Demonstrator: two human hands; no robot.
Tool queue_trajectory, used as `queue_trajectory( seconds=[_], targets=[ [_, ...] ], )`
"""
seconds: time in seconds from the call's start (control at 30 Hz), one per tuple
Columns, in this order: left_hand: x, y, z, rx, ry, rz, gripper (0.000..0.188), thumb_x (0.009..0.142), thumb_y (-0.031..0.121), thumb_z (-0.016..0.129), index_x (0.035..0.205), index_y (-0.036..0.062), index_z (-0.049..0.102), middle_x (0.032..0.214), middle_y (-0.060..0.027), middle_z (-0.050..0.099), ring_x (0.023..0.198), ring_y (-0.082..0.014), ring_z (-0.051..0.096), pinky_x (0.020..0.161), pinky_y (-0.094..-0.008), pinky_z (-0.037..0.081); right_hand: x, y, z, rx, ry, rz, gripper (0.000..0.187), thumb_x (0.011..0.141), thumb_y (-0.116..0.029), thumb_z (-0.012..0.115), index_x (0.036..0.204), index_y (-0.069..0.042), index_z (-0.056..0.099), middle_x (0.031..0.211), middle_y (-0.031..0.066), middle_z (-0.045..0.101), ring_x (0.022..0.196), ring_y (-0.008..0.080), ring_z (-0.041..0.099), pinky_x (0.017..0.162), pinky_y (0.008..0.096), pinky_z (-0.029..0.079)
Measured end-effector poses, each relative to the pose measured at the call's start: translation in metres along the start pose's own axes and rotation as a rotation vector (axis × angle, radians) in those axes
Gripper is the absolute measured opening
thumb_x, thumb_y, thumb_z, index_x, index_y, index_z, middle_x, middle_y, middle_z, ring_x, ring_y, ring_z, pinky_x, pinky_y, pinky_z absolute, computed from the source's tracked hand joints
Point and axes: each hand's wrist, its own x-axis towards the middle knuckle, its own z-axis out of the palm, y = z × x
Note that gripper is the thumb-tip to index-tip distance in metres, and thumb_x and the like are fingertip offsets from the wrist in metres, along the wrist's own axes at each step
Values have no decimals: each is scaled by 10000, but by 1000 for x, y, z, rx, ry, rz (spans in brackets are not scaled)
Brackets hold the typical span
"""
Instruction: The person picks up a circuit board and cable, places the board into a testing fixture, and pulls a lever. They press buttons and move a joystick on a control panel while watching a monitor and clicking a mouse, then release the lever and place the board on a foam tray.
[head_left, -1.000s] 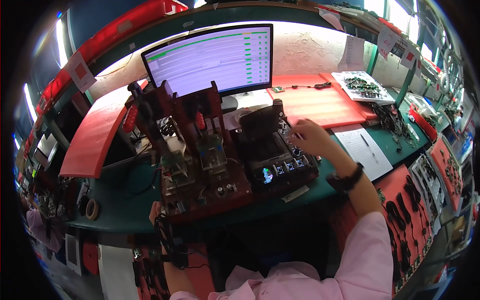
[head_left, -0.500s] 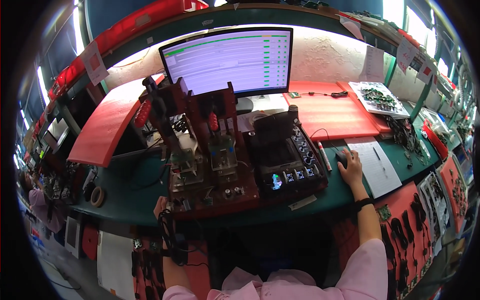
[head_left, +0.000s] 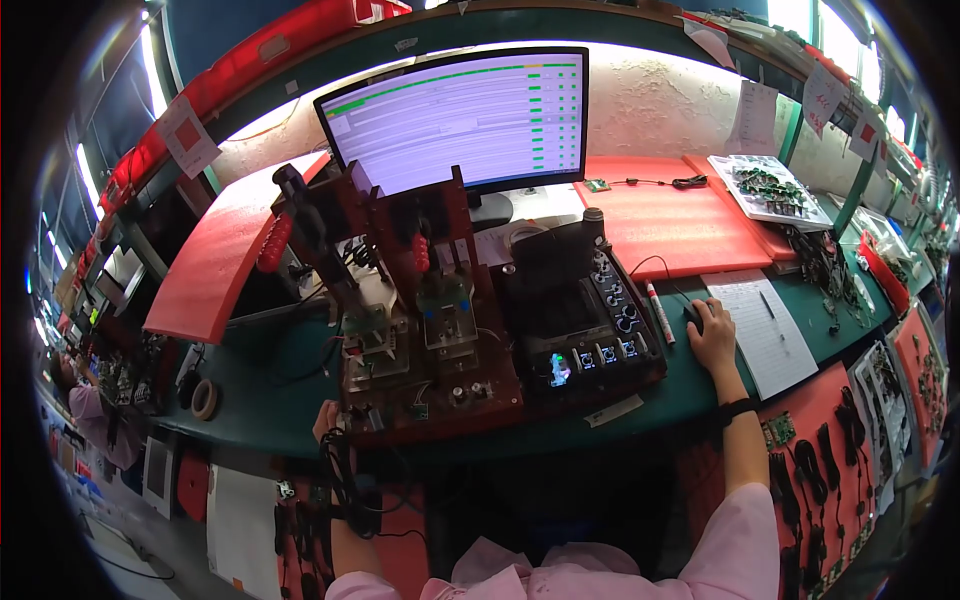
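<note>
My right hand rests over a dark computer mouse, its fingers curved round it. At the front left corner of a dark red test fixture, my left hand is closed, mostly hidden behind a bundled black cable that hangs down over the wrist. The fixture carries two toggle clamps with red handles above clear plates. Beside it stands a black control box with knobs and lit buttons. Behind both, a monitor shows rows with green marks.
A lined paper sheet with a pen and a marker flank the mouse. Pink foam sheets, a white tray of circuit boards and a tape roll lie around. Below the edge, cables rest on pink foam. Another person is far left.
The whole view has shifted slightly. My right hand stays on the mouse and my left hand stays at the fixture's corner with the cable.
</note>
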Motion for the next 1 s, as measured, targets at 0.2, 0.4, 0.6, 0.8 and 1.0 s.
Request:
queue_trajectory(
  seconds=[0.2, 0.4, 0.6, 0.8, 1.0],
  targets=[
    [2, -4, -2, -1, -7, -37, 313, 982, 225, 432, 755, 14, 391, 671, -16, 367, 659, -89, 330, 598, -239, 328, -2, 2, 3, -27, 42, 9, 415, 776, -203, 612, 1181, -123, 566, 1170, 108, 515, 1011, 329, 525, 852, 449, 423],
    [2, -24, -19, -86, -12, -130, 329, 982, 248, 438, 763, 13, 369, 685, -18, 337, 670, -102, 314, 610, -243, 314, -2, 0, 7, -25, 50, 6, 413, 777, -213, 608, 1179, -127, 573, 1173, 110, 511, 1006, 328, 522, 840, 455, 426],
    [2, -10, -5, 20, -29, -39, 334, 983, 254, 436, 764, 14, 359, 685, -18, 323, 666, -105, 308, 604, -246, 307, -4, 4, 2, -25, 36, 40, 419, 785, -205, 609, 1193, -123, 567, 1180, 125, 504, 1013, 347, 515, 848, 463, 419],
    [2, -10, -7, -65, -31, -123, 329, 983, 248, 432, 761, 18, 353, 681, -17, 317, 664, -103, 300, 600, -247, 303, -3, 5, 7, -25, 56, 29, 413, 785, -214, 609, 1187, -125, 575, 1175, 122, 506, 1011, 341, 517, 843, 462, 424],
    [2, -7, -6, 40, -17, -72, 328, 983, 247, 429, 763, 14, 360, 681, -19, 331, 665, -102, 303, 598, -247, 307, -4, 7, 9, -38, 78, 22, 405, 779, -230, 609, 1171, -132, 591, 1172, 112, 509, 1004, 324, 522, 830, 459, 434]
  ],
)
